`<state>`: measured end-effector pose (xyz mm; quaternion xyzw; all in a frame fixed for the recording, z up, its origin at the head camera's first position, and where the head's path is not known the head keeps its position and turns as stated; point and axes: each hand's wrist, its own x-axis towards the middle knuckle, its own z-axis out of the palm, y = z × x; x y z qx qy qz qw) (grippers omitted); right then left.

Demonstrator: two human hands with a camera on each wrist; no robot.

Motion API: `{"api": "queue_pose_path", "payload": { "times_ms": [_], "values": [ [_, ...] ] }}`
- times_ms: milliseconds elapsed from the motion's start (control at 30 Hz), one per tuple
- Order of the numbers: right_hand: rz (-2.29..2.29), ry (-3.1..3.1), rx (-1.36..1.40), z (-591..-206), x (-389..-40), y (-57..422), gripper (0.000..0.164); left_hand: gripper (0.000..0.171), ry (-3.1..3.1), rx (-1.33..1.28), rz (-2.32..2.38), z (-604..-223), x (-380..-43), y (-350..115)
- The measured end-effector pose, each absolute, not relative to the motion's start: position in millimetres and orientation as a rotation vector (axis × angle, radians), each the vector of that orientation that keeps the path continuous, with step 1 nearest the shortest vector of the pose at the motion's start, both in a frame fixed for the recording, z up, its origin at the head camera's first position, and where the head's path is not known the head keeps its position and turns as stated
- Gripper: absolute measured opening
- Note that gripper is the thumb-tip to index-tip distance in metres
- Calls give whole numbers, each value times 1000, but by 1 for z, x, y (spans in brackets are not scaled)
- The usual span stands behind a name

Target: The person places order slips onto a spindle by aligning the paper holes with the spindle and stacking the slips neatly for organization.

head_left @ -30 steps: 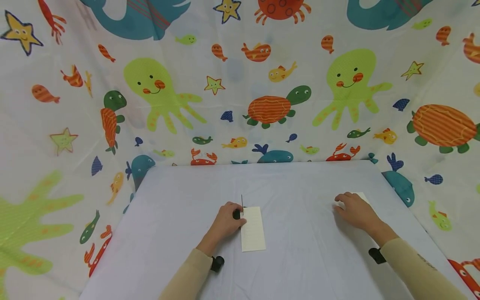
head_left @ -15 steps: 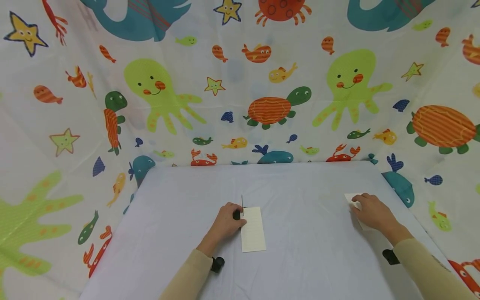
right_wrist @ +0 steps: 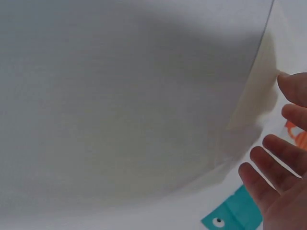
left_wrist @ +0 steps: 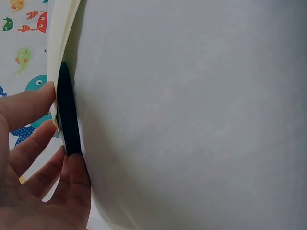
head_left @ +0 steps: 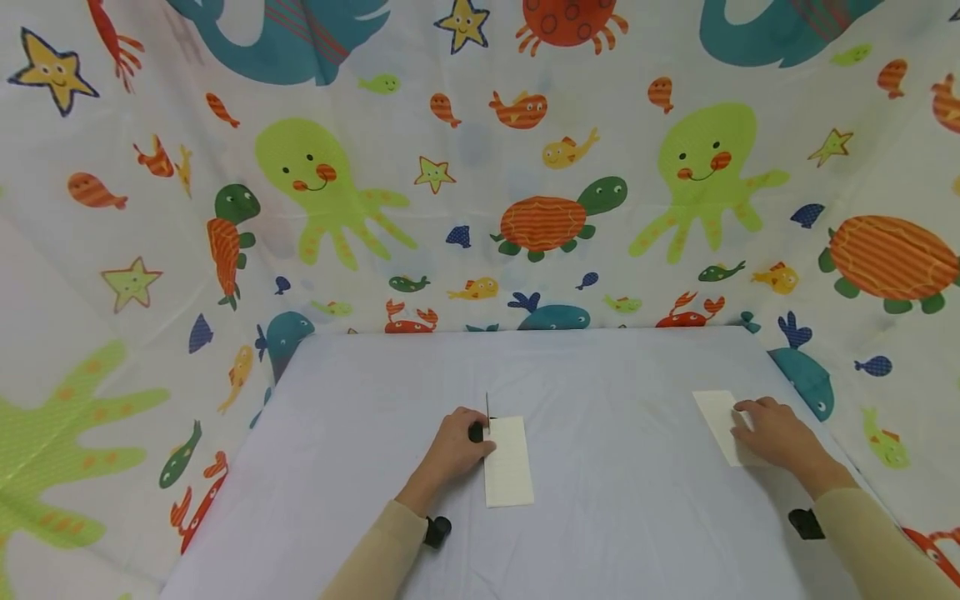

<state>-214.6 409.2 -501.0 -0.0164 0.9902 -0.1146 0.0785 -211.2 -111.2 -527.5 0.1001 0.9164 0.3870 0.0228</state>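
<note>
My left hand (head_left: 455, 442) holds a narrow black object (left_wrist: 70, 112) with its fingers bent around it. A thin dark strip (head_left: 487, 408) rises from that spot in the head view; I cannot tell what kind of thing it is. Beside it lies an off-white lined sheet of paper (head_left: 508, 465), its upper left edge at my left thumb and fingertips. At the right, a second off-white paper (head_left: 716, 421) lies flat. My right hand (head_left: 780, 433) is over its right edge, fingers loosely bent and parted, with nothing between them in the right wrist view.
A white cloth (head_left: 600, 500) covers the table. Behind and at both sides hangs a curtain (head_left: 465, 192) printed with sea animals. Each wrist bears a small black camera, such as the left one (head_left: 437, 531).
My right hand has moved right and toward me across the right paper, uncovering more of it. The left hand, its black object and the left paper have stayed in place.
</note>
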Motion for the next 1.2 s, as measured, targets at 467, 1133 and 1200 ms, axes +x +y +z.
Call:
{"api": "queue_pose_path", "payload": {
  "times_ms": [467,1133,1200],
  "values": [
    [-297,2941,-67,-506,-213,412,53,25,2827,286,1206,-530,-211,-112],
    [-395,3034,-39,-511,-209,407,39,27,2847,278,1186,-529,-211,-109],
    [-430,3057,-38,-511,-208,404,37,27,2846,278,1190,-529,-211,-109]
  ]
}}
